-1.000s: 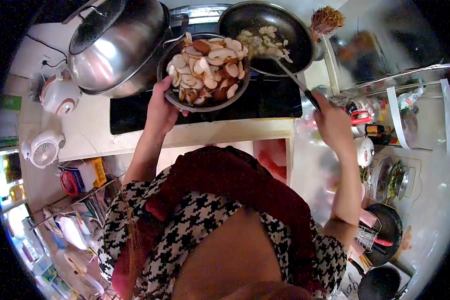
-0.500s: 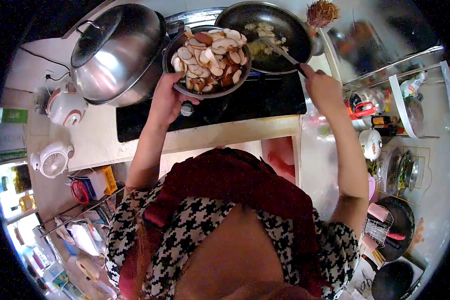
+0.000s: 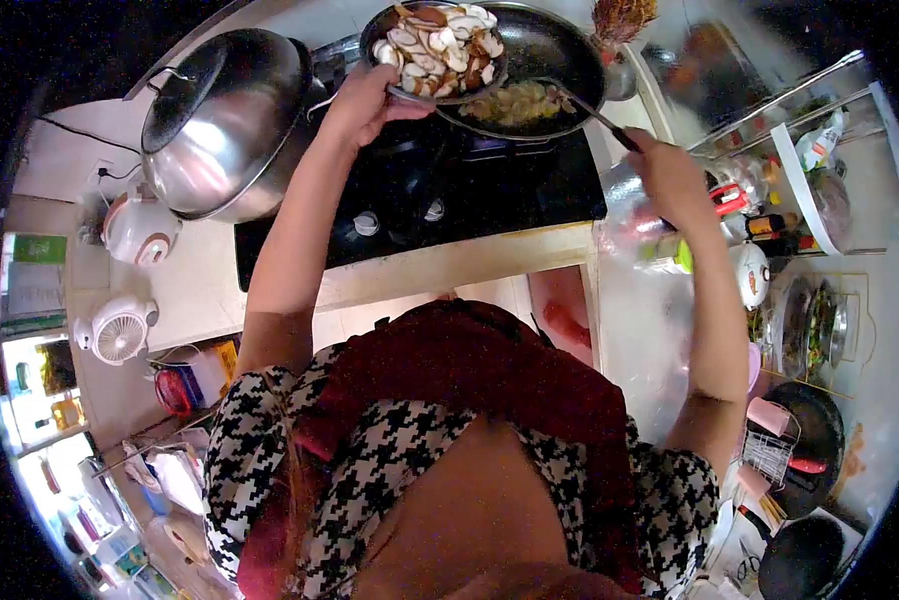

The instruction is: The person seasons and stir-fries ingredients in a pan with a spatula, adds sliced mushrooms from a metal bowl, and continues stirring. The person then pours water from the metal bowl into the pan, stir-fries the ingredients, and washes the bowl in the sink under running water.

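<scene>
My left hand (image 3: 375, 105) grips the rim of a metal bowl (image 3: 440, 98) heaped with sliced mushrooms (image 3: 435, 50). The bowl is over the left part of a dark frying pan (image 3: 570, 55) and hides some of it. My right hand (image 3: 670, 180) is closed round the dark handle of a spatula (image 3: 595, 115), whose head reaches into the pan. Pale yellowish pieces of food (image 3: 518, 103) lie together at the pan's near side, by the spatula. What exactly they are I cannot tell.
A large domed steel pot (image 3: 230, 130) stands left on the black cooktop (image 3: 470, 200). Further left are a white appliance (image 3: 140, 228) and a small fan (image 3: 120, 332). A bundled brush (image 3: 622, 20) is beyond the pan's right side. Bottles and a rack (image 3: 820, 190) line the right wall.
My left hand has carried the bowl of mushrooms away from me, over the pan. The food in the pan has been gathered toward the near side, and the spatula has shifted right.
</scene>
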`<state>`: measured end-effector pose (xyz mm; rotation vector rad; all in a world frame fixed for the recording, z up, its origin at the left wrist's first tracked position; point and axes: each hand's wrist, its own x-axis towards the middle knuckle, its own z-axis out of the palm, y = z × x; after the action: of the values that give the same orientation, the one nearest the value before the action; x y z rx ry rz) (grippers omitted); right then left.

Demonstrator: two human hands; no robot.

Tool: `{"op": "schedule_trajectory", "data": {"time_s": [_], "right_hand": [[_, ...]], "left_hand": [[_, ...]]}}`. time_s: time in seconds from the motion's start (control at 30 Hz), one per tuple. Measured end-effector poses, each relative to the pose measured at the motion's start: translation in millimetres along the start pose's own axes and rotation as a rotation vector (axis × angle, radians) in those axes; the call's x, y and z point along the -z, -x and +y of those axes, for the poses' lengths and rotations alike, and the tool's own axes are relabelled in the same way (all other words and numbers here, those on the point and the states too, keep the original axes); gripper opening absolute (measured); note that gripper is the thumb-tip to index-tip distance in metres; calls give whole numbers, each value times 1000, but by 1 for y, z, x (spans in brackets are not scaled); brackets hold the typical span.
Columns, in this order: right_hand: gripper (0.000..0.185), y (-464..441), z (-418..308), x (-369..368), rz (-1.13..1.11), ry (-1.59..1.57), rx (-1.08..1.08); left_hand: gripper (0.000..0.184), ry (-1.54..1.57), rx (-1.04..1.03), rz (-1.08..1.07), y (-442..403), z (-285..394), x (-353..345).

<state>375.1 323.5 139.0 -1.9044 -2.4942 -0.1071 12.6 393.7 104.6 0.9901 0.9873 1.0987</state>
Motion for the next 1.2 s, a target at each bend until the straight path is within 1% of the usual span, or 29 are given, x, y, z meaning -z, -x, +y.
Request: {"op": "schedule_trajectory", "data": {"time_s": [0.03,0.1,0.17,0.2,0.23,0.3,0.33,0.37,0.4,0.43,0.47,0.53,0.57,0.67,0.7,0.8,0.83,0.9,0.93,0.97,1.07,1.1,1.2], "right_hand": [[36,9,4,11,-5,-34,19],[38,28,-4,21,-46,30,-16],[40,34,-14,19,-78,138,-16],[40,33,-15,6,-35,144,-8],[41,25,-18,-13,10,148,0],[39,12,-17,-22,74,100,-7],[36,15,-12,-20,74,13,-43],[33,20,-9,-9,78,-74,-76],[30,26,-5,-2,80,-159,-106],[31,34,8,-6,139,-290,-90],[31,39,13,-10,165,-515,-120],[31,48,16,-13,209,-964,-179],[32,51,6,-1,170,-1058,-260],[31,45,-6,-4,152,-1359,-280],[30,41,-16,-3,123,-1419,-339],[31,36,-29,-15,41,-1523,-389],[31,34,-28,-24,-12,-1502,-393],[32,36,-30,-33,-40,-1635,-416],[32,38,-31,-35,-57,-1703,-429],[32,39,-32,-32,-70,-1685,-475],[33,41,-26,-44,-37,-1670,-496],[32,43,-24,-42,-40,-1744,-516],[32,51,-13,-43,-64,-1715,-582]], "left_hand": [[36,-13,0,6,-6,3,-3],[35,-60,14,63,-8,9,-15],[36,-110,141,38,-14,17,-18],[37,-138,207,25,-20,18,-22],[38,-1,150,38,-34,4,-23],[37,-78,183,68,-46,1,-28],[37,-115,197,86,-52,0,-27],[36,-78,153,43,-65,-10,-17],[39,-129,183,21,-62,-5,-20],[39,-127,205,53,-64,-3,-20],[38,-123,227,85,-64,0,-24],[37,-108,160,122,-61,4,-33],[36,-101,131,140,-59,4,-37],[35,-98,231,124,-83,-5,-35],[35,-100,264,107,-94,-11,-31],[30,-297,173,173,-112,-23,-37],[40,-369,88,189,-114,-27,-41],[47,-955,-77,180,-121,-27,-47],[56,-1039,-74,176,-123,-27,-50],[66,-1124,-72,172,-116,-20,-60],[76,-1584,-417,238,-133,-43,-65],[81,-1641,-517,239,-136,-48,-67],[80,-1725,-564,176,-121,-39,-82]]}}
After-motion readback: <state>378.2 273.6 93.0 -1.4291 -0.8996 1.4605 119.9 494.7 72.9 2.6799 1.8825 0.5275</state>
